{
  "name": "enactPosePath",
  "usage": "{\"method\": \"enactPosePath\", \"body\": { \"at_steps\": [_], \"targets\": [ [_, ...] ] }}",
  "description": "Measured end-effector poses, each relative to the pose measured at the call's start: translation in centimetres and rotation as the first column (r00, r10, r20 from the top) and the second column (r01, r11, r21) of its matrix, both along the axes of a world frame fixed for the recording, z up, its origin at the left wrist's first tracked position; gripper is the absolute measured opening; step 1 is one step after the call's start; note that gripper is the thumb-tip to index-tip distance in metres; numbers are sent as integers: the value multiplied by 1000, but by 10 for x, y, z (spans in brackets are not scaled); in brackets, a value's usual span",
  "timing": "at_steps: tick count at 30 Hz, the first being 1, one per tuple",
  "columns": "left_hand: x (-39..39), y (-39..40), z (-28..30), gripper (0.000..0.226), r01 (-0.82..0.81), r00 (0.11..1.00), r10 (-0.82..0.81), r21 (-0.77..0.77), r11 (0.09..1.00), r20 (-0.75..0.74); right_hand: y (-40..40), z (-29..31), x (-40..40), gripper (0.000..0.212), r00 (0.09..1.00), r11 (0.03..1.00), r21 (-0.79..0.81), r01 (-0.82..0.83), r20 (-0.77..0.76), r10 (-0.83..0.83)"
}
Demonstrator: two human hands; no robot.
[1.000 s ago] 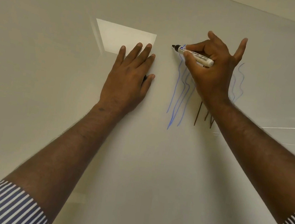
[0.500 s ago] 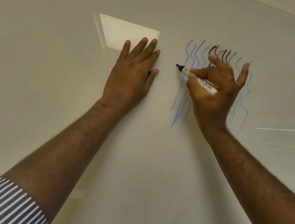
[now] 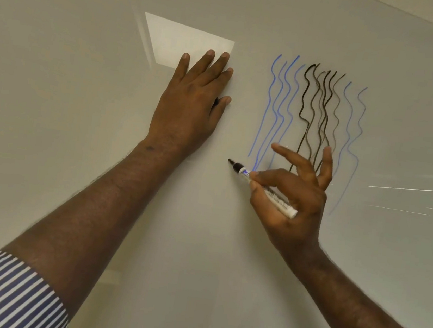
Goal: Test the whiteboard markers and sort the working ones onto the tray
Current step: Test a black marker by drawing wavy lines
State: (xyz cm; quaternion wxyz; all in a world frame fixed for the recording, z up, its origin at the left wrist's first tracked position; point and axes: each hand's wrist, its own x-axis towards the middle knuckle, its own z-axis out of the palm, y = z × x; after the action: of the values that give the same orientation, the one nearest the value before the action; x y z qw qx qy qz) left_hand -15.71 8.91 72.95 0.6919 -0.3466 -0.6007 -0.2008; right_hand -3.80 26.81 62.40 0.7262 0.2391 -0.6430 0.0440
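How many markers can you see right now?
1. The marker is in the right hand, below the squiggles on the whiteboard. Something small and dark peeks from under the left hand; it may be a cap or another marker.

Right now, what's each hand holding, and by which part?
Right hand pinches the marker mid-barrel, tip uncapped. Left hand lies flat on the whiteboard; something dark shows under its thumb.

Both forearms are bare from wrist to well past mid-arm, and the left arm ends in a rolled or pushed-up shirt sleeve [image 3: 3,293] of narrow navy-blue and white stripes, its cuff edge running slantwise across the arm, while no sleeve shows on the right arm.
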Motion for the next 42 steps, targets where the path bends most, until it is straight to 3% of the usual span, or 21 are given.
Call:
{"method": "enactPosePath", "body": {
  "at_steps": [7, 14, 20, 24, 30, 38, 42],
  "targets": [
    [3, -1, -1, 50, -7, 999, 7, -9, 1000, 31, -1, -16, 9, 5, 996, 980, 179, 82, 20, -87],
    [2, -2, -5, 49, 36, 999, -36, -8, 999, 3, 4, 11, 22, 4, 999, 999, -18, -44, 6, 44],
    [9, -2, -16, 38, 298, 952, -303, 93, 950, 36, 10, -32, 35, 8, 997, 998, -53, -25, 68, 28],
    [28, 8, -46, 27, 548, 808, -580, 230, 804, 100, 16, -60, 39, 4, 989, 992, -107, -70, 120, 83],
    [76, 23, -119, 23, 748, 515, -836, 376, 547, 190, 22, -97, 47, 11, 922, 932, -253, -258, 226, 316],
    [103, 27, -205, 36, 822, 58, -979, 547, 158, 196, 17, -150, 60, 13, 881, 878, -370, -304, 240, 407],
    [105, 31, -233, 41, 723, -160, -976, 690, -15, 146, 4, -176, 62, 12, 858, 858, -403, -319, 263, 442]
  ]
}}
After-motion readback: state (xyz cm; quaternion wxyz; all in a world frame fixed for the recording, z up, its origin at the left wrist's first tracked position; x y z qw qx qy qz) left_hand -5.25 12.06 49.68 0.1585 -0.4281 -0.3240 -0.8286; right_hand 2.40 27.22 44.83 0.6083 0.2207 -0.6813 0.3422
